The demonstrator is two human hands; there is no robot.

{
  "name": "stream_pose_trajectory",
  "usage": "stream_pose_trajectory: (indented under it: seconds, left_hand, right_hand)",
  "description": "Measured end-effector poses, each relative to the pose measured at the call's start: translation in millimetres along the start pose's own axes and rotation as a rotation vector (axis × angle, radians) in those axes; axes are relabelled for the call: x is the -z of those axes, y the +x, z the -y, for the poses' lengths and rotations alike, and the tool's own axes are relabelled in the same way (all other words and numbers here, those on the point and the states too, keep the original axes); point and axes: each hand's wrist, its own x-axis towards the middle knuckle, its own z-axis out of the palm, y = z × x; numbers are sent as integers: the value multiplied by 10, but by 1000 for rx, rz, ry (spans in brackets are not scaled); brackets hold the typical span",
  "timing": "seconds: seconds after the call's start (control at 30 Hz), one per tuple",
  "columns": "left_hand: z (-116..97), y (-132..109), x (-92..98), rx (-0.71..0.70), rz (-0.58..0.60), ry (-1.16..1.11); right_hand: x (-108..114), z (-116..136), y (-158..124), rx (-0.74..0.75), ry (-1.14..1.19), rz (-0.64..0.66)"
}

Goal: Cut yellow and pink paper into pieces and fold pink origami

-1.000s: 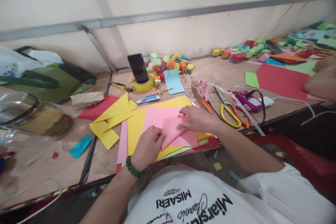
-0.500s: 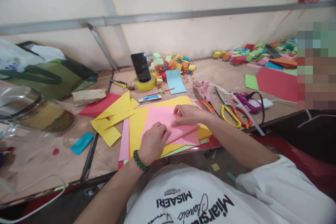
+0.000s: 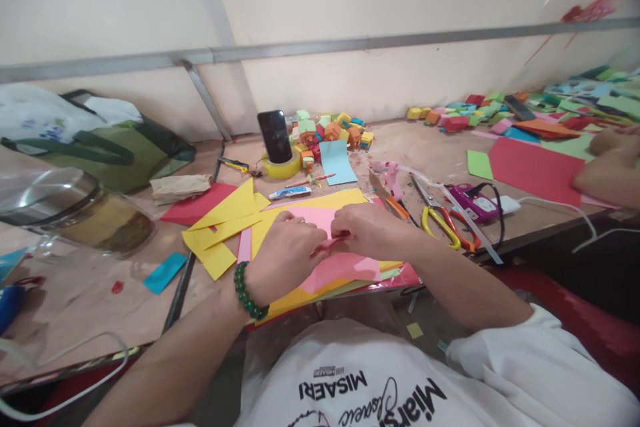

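My left hand (image 3: 287,255), with a green bead bracelet at the wrist, pinches a raised part of a pink paper sheet (image 3: 343,271). Close against it, my right hand (image 3: 373,230) also has its fingers closed on the pink paper. The part between my fingertips looks bent or folded, and much of it is hidden by my hands. Underneath lies a stack of yellow paper (image 3: 350,197), with edges of other colours showing.
Left are yellow paper pieces (image 3: 213,255) and a glass jar (image 3: 103,217). Behind stand a phone (image 3: 275,137) and several small paper boxes (image 3: 333,130). Right lie a pink glue gun (image 3: 390,177), scissors (image 3: 440,227) and a purple device (image 3: 473,203). Another person's hand (image 3: 610,173) rests near red paper (image 3: 537,167).
My hands have come together, and the pink paper is now lifted and bent between my fingertips instead of lying flatter under them. The view has shifted slightly.
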Motion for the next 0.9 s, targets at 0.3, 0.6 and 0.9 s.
stream_pose_trajectory:
  seconds: [0.3, 0.6, 0.9]
  left_hand:
    - [125, 85, -164, 213, -337, -888]
    - [-8, 98, -380, 288, -216, -1125]
    - [28, 46, -474, 297, -188, -1195]
  right_hand:
    - [-78, -137, -260, -83, 897, -764]
    - [-419, -92, -95, -289, 1269, -597]
    - [-415, -24, -134, -300, 1061, -678]
